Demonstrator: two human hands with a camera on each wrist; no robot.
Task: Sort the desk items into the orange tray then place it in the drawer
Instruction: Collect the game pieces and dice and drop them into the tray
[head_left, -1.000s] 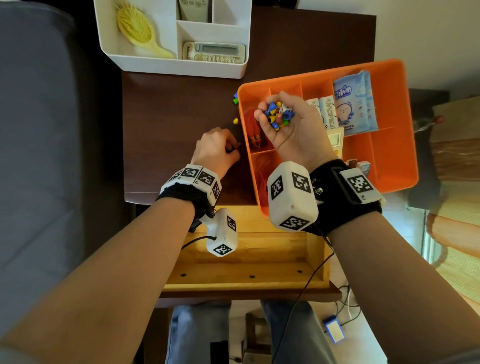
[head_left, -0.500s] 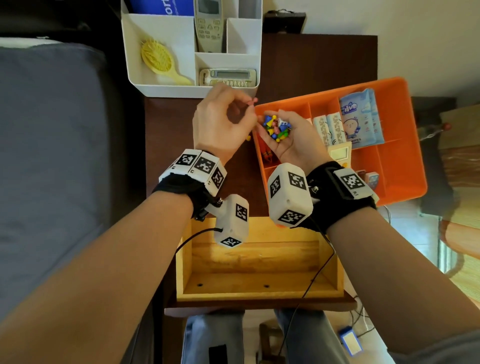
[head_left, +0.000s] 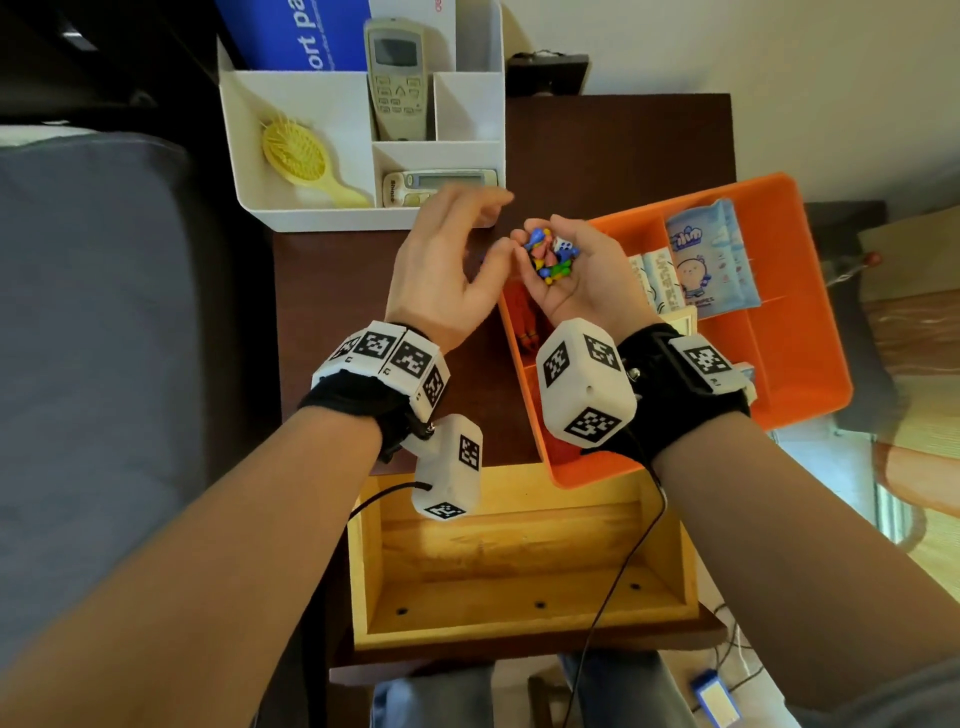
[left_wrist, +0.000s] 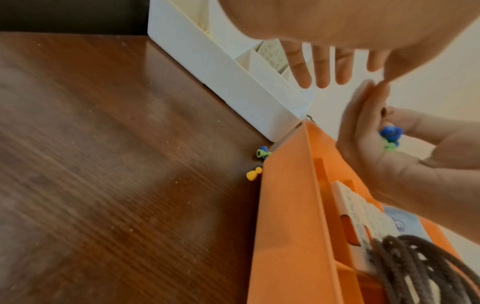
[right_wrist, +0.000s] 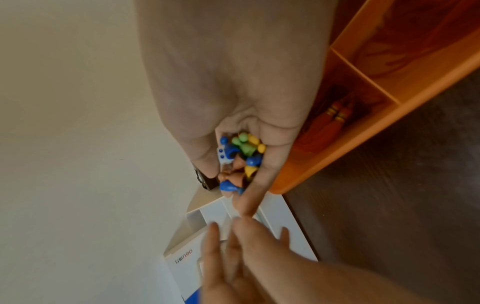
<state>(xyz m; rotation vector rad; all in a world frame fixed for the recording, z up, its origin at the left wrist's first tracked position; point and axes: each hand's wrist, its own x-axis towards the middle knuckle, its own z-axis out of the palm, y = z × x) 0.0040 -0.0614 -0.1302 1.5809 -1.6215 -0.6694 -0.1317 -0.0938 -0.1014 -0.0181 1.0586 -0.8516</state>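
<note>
My right hand (head_left: 589, 273) is cupped palm up over the left end of the orange tray (head_left: 789, 332), its fingers curled round a heap of small coloured game pieces (head_left: 549, 255). The heap (right_wrist: 241, 160) fills that palm in the right wrist view. My left hand (head_left: 491, 224) hovers just left of it with straight, spread fingers (left_wrist: 322, 67) and holds nothing. Two loose pieces, a green and blue one (left_wrist: 262, 153) and a yellow one (left_wrist: 253, 174), lie on the desk against the tray's wall (left_wrist: 285, 205).
A white organizer (head_left: 291, 208) with a yellow brush and remotes stands at the back of the dark desk (head_left: 332, 322). The tray holds wipe packets (head_left: 711, 260) and orange tassels (right_wrist: 335, 115). An open wooden drawer (head_left: 519, 571) lies below the desk's front edge.
My left hand rose from the desk to the right palm pinching a piece, then opened its fingers. The right hand stayed cupped over the tray.
</note>
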